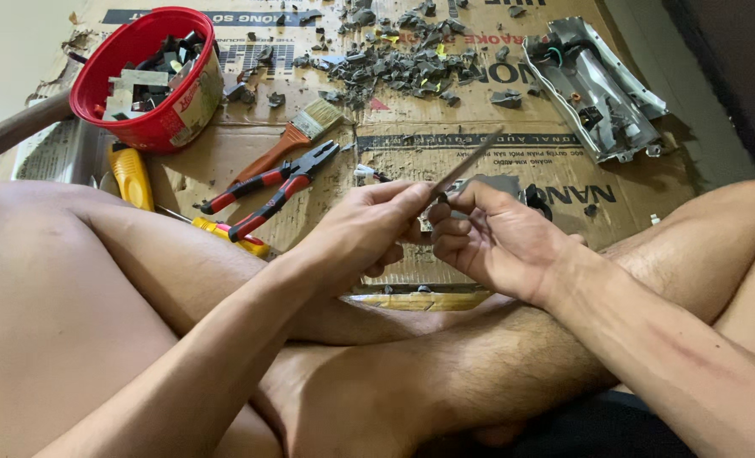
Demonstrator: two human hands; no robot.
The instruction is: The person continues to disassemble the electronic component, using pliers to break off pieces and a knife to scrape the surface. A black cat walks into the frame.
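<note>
Centrally, just below mid-frame, the left hand (pixel 367 233) and the right hand (pixel 492 240) meet over flattened cardboard (pixel 225 157) that covers the floor. Both hands grip a thin grey metal strip (pixel 466 164), which rises obliquely from the fingertips toward the upper right. The left hand is closed, thumb and forefinger pinching the strip's lower end; the right hand is curled, its fingers folded inward, thumb and forefinger pressed on the same end from the other side. The two hands touch, or nearly touch, at the pinch point. Whether a smaller part is held at the base of the strip cannot be told.

At upper left, a red plastic bowl (pixel 144 76) holds dark and pale scraps. Beside it, at the left edge, lies a wooden handle (pixel 17 127). Below the bowl is a yellow-handled tool (pixel 131 176), partly hidden by the knee. Left of centre lie pliers with red and black grips (pixel 271 188), jaws pointing up and right, and above them a paintbrush with a reddish-brown handle (pixel 297 136). A yellow screwdriver handle (pixel 229 233) lies under the pliers' grips.

Along the top centre spreads a scatter of grey broken fragments (pixel 394 59). At upper right rests a grey, opened metal housing (pixel 593 89) with wires inside. Crossed bare legs fill the lower frame.
</note>
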